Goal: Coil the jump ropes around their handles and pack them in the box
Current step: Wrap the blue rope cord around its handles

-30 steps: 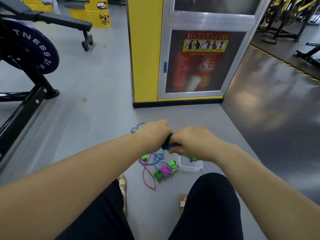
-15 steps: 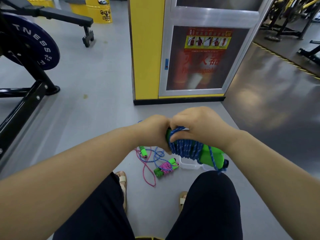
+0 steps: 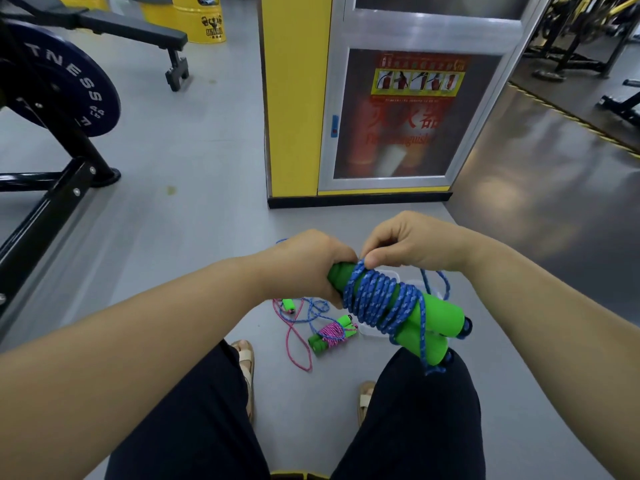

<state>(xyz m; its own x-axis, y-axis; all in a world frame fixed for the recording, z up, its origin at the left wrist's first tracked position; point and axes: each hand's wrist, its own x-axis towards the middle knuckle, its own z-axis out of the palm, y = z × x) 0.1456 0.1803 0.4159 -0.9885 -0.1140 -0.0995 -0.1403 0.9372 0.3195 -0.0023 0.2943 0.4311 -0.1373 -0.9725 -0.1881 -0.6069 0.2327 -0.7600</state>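
My left hand (image 3: 308,265) grips one end of two green jump rope handles (image 3: 440,320) held side by side above my knees. Blue rope (image 3: 377,299) is wound around their middle in several turns. My right hand (image 3: 415,242) pinches the blue rope at the top of the coil, and a loose strand hangs off the handles' far end. On the floor below lies a second green-handled rope coiled with pink cord (image 3: 330,336), a loose green handle (image 3: 288,304) and loose pink and blue cord. A clear plastic box (image 3: 367,330) sits on the floor, mostly hidden behind the handles.
A yellow pillar with a fire extinguisher cabinet (image 3: 391,116) stands just ahead. A black weight machine with a blue plate (image 3: 65,88) is at the left, a bench (image 3: 138,29) behind it. My legs and sandalled feet (image 3: 246,362) fill the lower view.
The handles have come up closer to the camera and tilted. My right hand moved from covering the coil to pinching the rope at its top, exposing more blue turns.
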